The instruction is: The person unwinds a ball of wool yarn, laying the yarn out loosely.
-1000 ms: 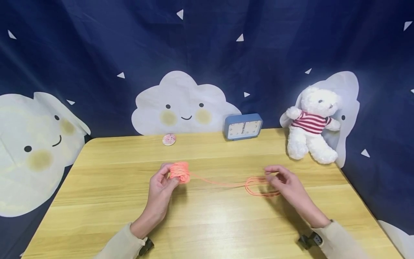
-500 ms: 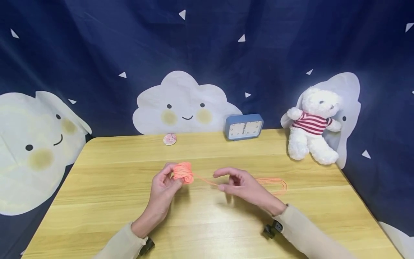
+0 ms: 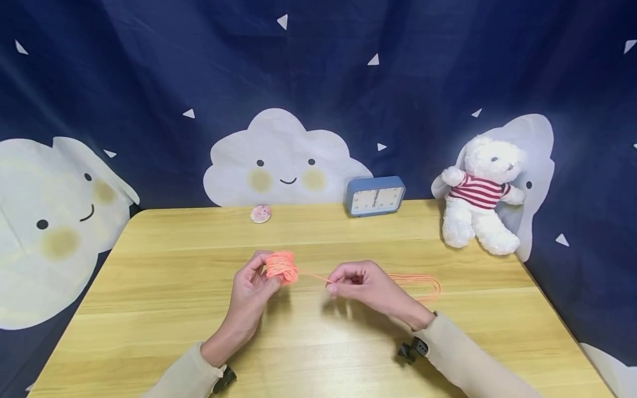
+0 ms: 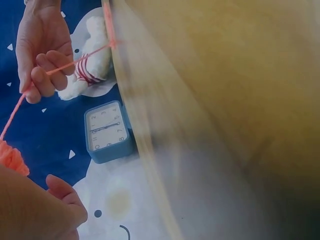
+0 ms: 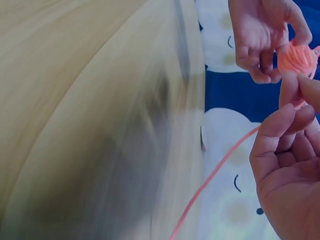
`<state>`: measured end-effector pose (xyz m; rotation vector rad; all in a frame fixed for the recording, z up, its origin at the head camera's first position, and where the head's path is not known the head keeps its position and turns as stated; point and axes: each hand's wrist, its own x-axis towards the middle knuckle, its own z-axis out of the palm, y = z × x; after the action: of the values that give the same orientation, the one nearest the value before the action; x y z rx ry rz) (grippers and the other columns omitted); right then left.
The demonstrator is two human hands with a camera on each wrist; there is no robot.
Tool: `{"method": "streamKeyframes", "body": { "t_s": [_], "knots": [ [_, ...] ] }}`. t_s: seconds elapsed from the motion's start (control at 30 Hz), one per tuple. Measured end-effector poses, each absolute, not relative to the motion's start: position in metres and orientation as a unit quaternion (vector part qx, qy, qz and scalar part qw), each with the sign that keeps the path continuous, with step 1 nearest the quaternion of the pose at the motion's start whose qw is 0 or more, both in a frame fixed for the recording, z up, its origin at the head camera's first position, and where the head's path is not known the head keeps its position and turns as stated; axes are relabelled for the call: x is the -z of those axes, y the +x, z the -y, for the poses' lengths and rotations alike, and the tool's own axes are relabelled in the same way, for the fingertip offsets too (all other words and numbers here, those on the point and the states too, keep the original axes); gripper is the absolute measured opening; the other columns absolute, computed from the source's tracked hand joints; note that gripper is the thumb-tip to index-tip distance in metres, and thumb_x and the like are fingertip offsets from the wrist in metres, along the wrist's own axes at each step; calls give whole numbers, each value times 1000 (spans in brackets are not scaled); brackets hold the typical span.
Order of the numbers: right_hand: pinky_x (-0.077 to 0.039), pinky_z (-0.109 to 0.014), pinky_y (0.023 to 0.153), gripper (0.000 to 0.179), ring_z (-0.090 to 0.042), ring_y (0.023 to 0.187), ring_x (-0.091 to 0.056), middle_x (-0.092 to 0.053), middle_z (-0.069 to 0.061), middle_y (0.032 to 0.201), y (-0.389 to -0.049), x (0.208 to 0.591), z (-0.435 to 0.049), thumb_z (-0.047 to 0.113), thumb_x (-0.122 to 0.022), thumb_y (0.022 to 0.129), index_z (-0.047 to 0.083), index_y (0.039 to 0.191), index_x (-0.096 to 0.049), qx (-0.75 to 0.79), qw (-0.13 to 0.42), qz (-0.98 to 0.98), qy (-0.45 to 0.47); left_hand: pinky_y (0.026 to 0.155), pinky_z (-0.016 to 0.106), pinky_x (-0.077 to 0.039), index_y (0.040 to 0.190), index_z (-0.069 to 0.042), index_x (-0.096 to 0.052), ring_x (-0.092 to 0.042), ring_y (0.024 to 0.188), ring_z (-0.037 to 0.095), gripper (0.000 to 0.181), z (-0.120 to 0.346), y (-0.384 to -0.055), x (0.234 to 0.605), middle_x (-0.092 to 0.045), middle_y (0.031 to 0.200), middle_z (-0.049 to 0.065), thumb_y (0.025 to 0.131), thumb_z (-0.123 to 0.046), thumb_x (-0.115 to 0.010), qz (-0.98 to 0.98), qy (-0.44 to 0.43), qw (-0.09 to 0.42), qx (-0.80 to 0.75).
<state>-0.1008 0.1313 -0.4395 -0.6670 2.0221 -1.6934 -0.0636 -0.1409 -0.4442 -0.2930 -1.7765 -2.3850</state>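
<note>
My left hand [image 3: 251, 287] holds a small wound bundle of orange cord [image 3: 282, 266] between thumb and fingers, above the left middle of the table. A single strand [image 3: 313, 275] runs from the bundle to my right hand [image 3: 370, 288], which pinches it between thumb and fingertip. Behind the right hand, loose loops of the same cord [image 3: 423, 279] lie on the table. In the right wrist view the bundle [image 5: 296, 60] shows beyond the pinching fingers, and a cord tail [image 5: 210, 177] hangs from that hand. The left wrist view shows the strand crossing the right hand's curled fingers [image 4: 47, 80].
A blue clock [image 3: 375, 196] stands at the table's back edge. Left of it lies a round pink patterned disc [image 3: 260, 214]. A white teddy bear [image 3: 481, 193] in a striped shirt sits at the back right. A dark blue curtain [image 3: 318, 66] hangs behind the wooden table [image 3: 174, 309].
My right hand has come left from the loose loops toward the bundle and its fingers have closed on the strand. The left hand and bundle have shifted only slightly right.
</note>
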Motion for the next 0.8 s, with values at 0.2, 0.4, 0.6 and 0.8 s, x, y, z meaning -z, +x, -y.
{"method": "streamKeyframes", "body": {
  "t_s": [0.2,0.4,0.6,0.8],
  "knots": [
    [-51,-25,70,20,-36,84,-66,-77,-24,101,-97,437,-143,16,-72,106,-1,114,-79,611,191,-728,-245,88,22,-58,116,18,-61,-63,103,15,36,142,-63,445,-65,121,16,82,27,-52,583,-109,89,800],
    [-63,-36,79,18,-35,90,-71,-77,-20,101,-94,434,-156,13,-68,109,6,118,-81,606,159,-738,-250,83,22,-58,110,10,-61,-60,96,13,34,142,-62,442,-61,109,13,83,26,-49,576,-122,102,802],
    [-57,-32,64,20,-29,78,-65,-73,-8,97,-92,432,-173,9,-64,110,7,121,-81,598,112,-751,-255,79,19,-56,112,17,-58,-58,93,12,33,144,-60,441,-60,105,11,82,24,-46,581,-117,115,797],
    [-53,-29,58,20,-16,73,-61,-72,-10,101,-89,426,-187,9,-66,109,6,122,-81,622,72,-745,-231,74,18,-53,110,18,-59,-56,90,13,32,145,-59,442,-59,106,10,81,22,-47,593,-130,116,786]
  ]
}}
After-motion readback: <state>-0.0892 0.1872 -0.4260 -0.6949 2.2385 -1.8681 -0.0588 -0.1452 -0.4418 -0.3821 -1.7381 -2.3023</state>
